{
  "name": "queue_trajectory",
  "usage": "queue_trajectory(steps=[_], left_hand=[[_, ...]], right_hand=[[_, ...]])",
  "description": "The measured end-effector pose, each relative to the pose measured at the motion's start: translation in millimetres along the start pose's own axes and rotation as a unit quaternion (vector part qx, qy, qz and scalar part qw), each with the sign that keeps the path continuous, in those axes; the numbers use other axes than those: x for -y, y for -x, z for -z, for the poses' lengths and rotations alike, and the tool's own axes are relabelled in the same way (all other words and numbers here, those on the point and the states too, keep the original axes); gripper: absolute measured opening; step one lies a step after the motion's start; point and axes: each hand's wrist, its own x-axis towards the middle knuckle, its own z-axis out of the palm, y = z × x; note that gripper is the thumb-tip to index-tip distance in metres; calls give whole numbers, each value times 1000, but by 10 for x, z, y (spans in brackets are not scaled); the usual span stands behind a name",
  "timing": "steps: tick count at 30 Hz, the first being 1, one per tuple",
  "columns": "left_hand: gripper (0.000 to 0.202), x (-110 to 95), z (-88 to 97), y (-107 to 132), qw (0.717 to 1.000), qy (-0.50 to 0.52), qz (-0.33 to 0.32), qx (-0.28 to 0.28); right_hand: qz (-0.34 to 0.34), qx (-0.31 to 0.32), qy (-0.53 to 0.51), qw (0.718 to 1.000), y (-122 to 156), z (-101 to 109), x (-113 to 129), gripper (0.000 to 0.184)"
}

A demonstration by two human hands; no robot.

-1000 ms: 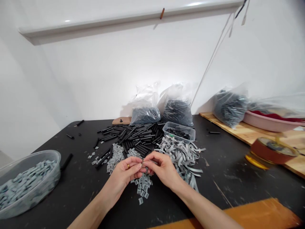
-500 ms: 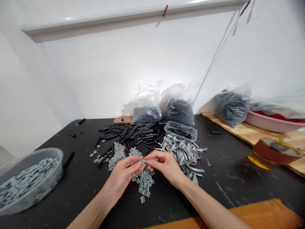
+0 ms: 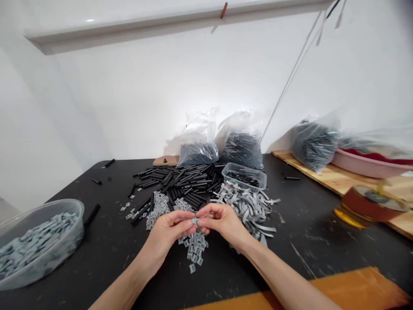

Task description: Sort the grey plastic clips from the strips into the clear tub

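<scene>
My left hand (image 3: 172, 228) and my right hand (image 3: 219, 221) meet fingertip to fingertip over the middle of the table. Pinched between both is a small grey plastic clip (image 3: 195, 221), partly covered by the fingers. Below the hands lies a loose pile of similar grey clips (image 3: 195, 249), and a denser heap of grey clips (image 3: 158, 209) sits just behind the left hand. Short black tubes (image 3: 183, 178) are heaped beyond the fingers. Curved grey strips (image 3: 250, 206) lie in a tangle beside the right hand.
At left stands a clear round tub (image 3: 79, 215) of grey pieces. Behind are a clear plastic box (image 3: 263, 183) of black parts and filled plastic bags (image 3: 198, 150), (image 3: 243, 148). On the right are a tape roll (image 3: 371, 206), a wooden board (image 3: 297, 165) and a pink basin (image 3: 361, 168).
Both hands stay together with the fingers barely shifted; the grey clip between them is turned slightly and shows a little more. The whole view has moved a touch.
</scene>
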Motion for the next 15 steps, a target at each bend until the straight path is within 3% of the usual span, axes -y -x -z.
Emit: queue_trajectory(steps=[7,15], left_hand=[[21,-64,-68,44,996,-92,-8,3],[21,-97,-73,68,994,-102,-16,32]], right_hand=[[-46,20,-14,999,-14,37,-66,35],[-23,31,-17,999,-19,60,-60,33]])
